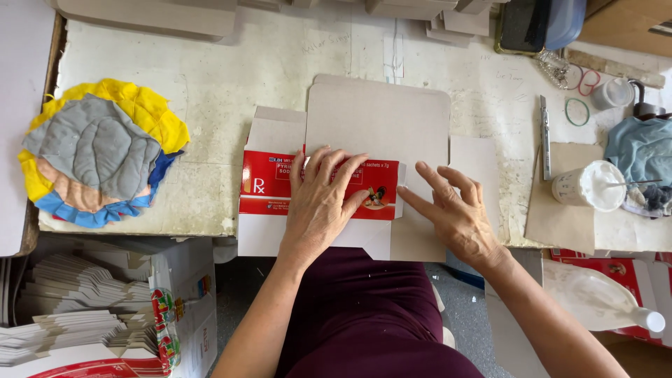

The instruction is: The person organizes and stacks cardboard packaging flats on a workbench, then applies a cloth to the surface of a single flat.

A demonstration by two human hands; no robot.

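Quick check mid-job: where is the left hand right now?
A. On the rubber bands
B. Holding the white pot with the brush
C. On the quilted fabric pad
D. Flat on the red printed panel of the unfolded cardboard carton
D: the left hand lies spread, palm down, on the red printed panel of the unfolded cardboard carton, with the right hand beside it on the plain flap.

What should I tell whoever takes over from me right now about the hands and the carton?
Left hand: flat, palm down, pressing the folded red panel of the flat carton blank.
Right hand: fingertips resting on the grey cardboard beside the red panel's right edge.
Carton blank lies printed side down at the table front edge; one red panel is folded over, side flaps remain spread flat.
White glue pot with a stick stands to the right; more flat blanks are stacked below left.
Done: one panel folded. Left: the other flaps, unfolded.
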